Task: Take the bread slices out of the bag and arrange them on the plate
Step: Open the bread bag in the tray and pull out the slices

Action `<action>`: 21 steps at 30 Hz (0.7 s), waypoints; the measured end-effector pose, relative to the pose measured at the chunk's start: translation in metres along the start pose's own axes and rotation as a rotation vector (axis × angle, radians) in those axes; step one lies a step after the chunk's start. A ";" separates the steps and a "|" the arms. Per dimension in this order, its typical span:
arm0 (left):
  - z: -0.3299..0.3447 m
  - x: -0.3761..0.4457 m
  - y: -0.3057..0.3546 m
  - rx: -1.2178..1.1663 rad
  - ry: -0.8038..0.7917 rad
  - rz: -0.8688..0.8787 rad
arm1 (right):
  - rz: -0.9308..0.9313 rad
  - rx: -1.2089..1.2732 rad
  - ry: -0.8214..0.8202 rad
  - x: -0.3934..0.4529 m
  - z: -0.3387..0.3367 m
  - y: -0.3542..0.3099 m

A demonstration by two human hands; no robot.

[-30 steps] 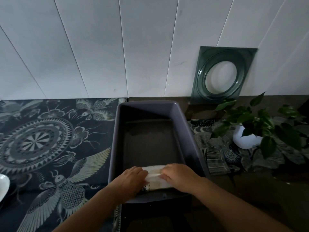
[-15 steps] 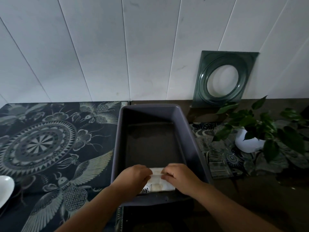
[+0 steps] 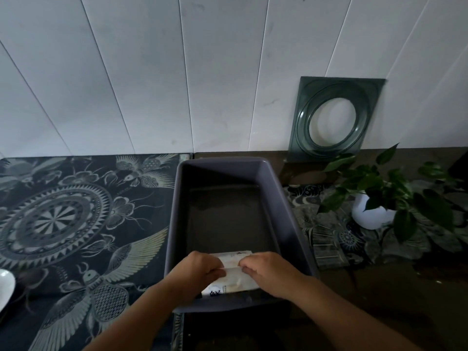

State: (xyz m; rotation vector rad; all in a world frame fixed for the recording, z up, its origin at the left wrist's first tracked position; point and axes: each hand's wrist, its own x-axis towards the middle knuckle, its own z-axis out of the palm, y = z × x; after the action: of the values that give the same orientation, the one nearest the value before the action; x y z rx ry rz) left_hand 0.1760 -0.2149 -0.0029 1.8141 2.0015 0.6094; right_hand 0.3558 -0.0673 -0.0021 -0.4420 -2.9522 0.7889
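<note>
Now, bag: the white printed plastic bread bag [image 3: 234,277] lies at the near end of the grey rectangular plastic tub [image 3: 286,206], on the tub floor just inside the near wall.
Slices: pale bread shows through the film; how many slices there are I cannot tell, and none is out yet.
Handling, bag: likely light, thin and slippery, so it will crumple and slide rather than hold shape; best taken by a fold of loose film at its mouth.
Handling, bread: probably soft and easily dented or torn; judged best lifted by the edges or flat from beneath, without squeezing.
Left hand: the left hand [image 3: 200,272] is curled nearly shut, fingers pinching the film on the bag's left side.
Right hand: the right hand [image 3: 268,271] is likewise curled, fingertips gripping the film on the right, close to the left hand.
Step in hand: seemingly pulling the film apart to open the bag; whether it is open yet is hidden by the fingers.
Plate: a white plate [image 3: 6,287] shows only as a rim at the far left edge of the view, on the dark patterned cloth [image 3: 76,224] covering the table, well apart from the tub.
Risk: a hard tug could split the film or crush the slices.
</note>
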 end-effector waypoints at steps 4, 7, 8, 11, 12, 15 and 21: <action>-0.003 -0.001 -0.004 -0.007 -0.052 -0.008 | 0.049 0.027 -0.023 -0.002 0.000 0.001; -0.001 -0.003 -0.006 0.123 -0.121 -0.021 | 0.005 -0.077 -0.042 -0.005 0.000 0.002; 0.001 -0.004 -0.006 0.168 -0.139 -0.026 | -0.033 -0.126 -0.054 -0.006 -0.001 0.002; 0.004 -0.009 -0.002 0.228 -0.142 -0.040 | -0.142 -0.290 -0.050 -0.004 -0.005 0.001; 0.003 -0.011 -0.001 0.254 -0.148 -0.037 | -0.160 -0.325 -0.050 -0.002 -0.006 0.000; -0.002 -0.014 0.004 0.324 -0.201 -0.015 | -0.211 -0.397 -0.068 -0.001 -0.010 0.001; -0.021 -0.030 0.002 0.325 -0.043 0.146 | -0.248 -0.471 -0.032 -0.017 -0.027 -0.002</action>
State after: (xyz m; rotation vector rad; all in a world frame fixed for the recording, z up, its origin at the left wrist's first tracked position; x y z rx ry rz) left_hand 0.1696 -0.2462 0.0158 2.1554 2.0460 0.2923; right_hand 0.3753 -0.0606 0.0230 -0.0720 -3.1220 0.0723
